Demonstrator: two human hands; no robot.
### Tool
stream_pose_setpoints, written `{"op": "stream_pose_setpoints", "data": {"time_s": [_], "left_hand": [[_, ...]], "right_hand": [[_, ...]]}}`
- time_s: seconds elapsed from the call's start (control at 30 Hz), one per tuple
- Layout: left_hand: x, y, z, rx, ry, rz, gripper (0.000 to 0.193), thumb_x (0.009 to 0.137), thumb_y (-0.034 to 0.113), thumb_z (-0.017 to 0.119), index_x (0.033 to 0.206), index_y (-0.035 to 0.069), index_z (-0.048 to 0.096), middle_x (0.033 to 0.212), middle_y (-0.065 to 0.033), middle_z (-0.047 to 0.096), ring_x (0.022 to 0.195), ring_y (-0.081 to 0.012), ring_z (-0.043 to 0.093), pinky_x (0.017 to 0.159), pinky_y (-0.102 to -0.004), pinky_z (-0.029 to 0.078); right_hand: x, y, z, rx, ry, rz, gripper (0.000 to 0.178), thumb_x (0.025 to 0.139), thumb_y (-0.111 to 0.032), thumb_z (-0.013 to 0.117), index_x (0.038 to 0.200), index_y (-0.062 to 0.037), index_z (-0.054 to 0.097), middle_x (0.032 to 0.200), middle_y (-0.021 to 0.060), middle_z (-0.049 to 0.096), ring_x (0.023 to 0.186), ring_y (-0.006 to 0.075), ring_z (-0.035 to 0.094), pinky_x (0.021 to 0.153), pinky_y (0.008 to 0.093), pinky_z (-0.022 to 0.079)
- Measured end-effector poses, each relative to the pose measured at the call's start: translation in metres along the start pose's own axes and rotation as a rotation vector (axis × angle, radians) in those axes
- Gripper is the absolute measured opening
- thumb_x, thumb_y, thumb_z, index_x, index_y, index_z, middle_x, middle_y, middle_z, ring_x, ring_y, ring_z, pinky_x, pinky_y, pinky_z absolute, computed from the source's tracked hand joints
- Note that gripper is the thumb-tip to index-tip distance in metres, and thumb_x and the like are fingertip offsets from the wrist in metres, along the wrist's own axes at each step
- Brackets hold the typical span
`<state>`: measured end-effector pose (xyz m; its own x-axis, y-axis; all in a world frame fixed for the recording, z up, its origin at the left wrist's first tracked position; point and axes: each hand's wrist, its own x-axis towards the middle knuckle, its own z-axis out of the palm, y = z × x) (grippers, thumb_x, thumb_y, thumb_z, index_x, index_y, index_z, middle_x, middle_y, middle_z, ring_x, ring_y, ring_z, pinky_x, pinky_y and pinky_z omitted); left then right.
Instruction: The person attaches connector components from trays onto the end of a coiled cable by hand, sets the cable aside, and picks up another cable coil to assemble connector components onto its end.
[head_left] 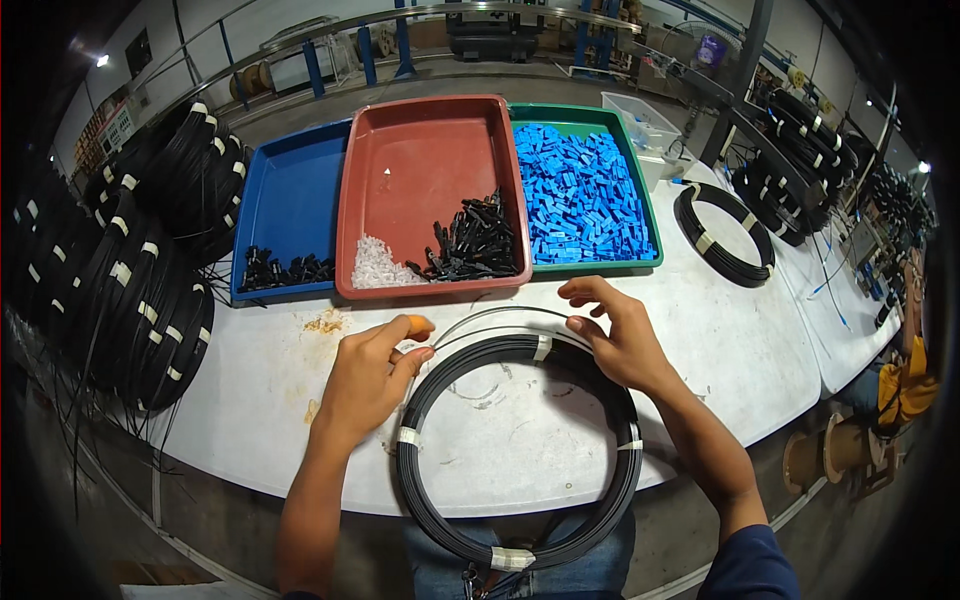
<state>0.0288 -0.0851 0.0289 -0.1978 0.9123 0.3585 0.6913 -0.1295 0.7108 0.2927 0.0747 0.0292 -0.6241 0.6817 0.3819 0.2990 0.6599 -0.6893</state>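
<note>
A coil of black cable, bound with pale tape bands, lies at the table's front edge and overhangs it toward my lap. My left hand pinches a loose strand of the cable above the coil's upper left; an orange cover sits on one fingertip. From there, thin loose strands arc across to the right. At the coil's upper right is my right hand, with thumb and index finger apart and the strands passing by its thumb. Its other fingers are partly hidden.
Behind the coil stand a blue tray with small black parts, a red tray with clear and black pieces, and a green tray of blue pieces. Many cable coils are stacked left; another coil lies right.
</note>
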Motion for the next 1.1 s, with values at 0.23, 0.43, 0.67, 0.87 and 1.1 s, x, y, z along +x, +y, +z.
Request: {"op": "stream_pose_setpoints", "data": {"time_s": [0.23, 0.43, 0.67, 0.87, 1.1], "left_hand": [[-0.003, -0.018, 0.019, -0.018, 0.004, 0.036, 0.014, 0.086, -0.002, 0.073, 0.1, -0.002, 0.075, 0.1, -0.0123, 0.077, 0.082, -0.0177, 0.073, 0.067, -0.0291, 0.059], [-0.011, -0.024, 0.014, -0.096, -0.177, -0.109, 0.027, 0.095, 0.001, 0.058, 0.118, -0.001, 0.072, 0.122, -0.0166, 0.073, 0.107, -0.0247, 0.073, 0.091, -0.0345, 0.057], [-0.047, -0.019, -0.009, -0.277, -0.31, -0.069, 0.061, 0.093, 0.019, 0.07, 0.144, -0.008, 0.051, 0.152, -0.0249, 0.049, 0.14, -0.0296, 0.049, 0.113, -0.0341, 0.039], [-0.07, -0.013, 0.004, -0.344, -0.17, -0.222, 0.075, 0.085, 0.024, 0.075, 0.145, -0.011, 0.047, 0.136, -0.0242, 0.061, 0.126, -0.026, 0.058, 0.109, -0.0345, 0.043], [-0.093, 0.012, 0.026, -0.223, -0.011, -0.291, 0.064, 0.087, 0.012, 0.07, 0.146, -0.002, 0.05, 0.125, -0.0148, 0.065, 0.111, -0.0231, 0.06, 0.094, -0.0327, 0.045]], "right_hand": [[-0.017, 0.054, -0.024, -0.292, -0.127, 0.207, 0.027, 0.084, -0.012, 0.077, 0.107, -0.0041, 0.067, 0.098, 0.0177, 0.066, 0.096, 0.0359, 0.066, 0.084, 0.0452, 0.052], [-0.041, 0.056, -0.02, -0.4, -0.136, 0.238, 0.014, 0.088, -0.011, 0.07, 0.099, -0.0033, 0.069, 0.099, 0.0193, 0.067, 0.09, 0.0377, 0.068, 0.08, 0.046, 0.054], [-0.068, 0.021, -0.033, -0.228, -0.085, 0.254, 0.014, 0.091, -0.006, 0.064, 0.103, 0.0002, 0.067, 0.102, 0.0245, 0.067, 0.096, 0.0428, 0.066, 0.084, 0.0474, 0.053], [-0.125, 0.0, -0.022, 0.073, 0.03, 0.345, 0.031, 0.101, -0.015, 0.053, 0.127, -0.0017, 0.064, 0.103, 0.0184, 0.058, 0.094, 0.0314, 0.06, 0.086, 0.0398, 0.049], [-0.154, -0.038, -0.002, 0.257, 0.144, 0.425, 0.071, 0.096, -0.026, 0.067, 0.152, 0.0021, 0.035, 0.15, 0.0249, 0.043, 0.131, 0.041, 0.042, 0.114, 0.046, 0.033]]}}
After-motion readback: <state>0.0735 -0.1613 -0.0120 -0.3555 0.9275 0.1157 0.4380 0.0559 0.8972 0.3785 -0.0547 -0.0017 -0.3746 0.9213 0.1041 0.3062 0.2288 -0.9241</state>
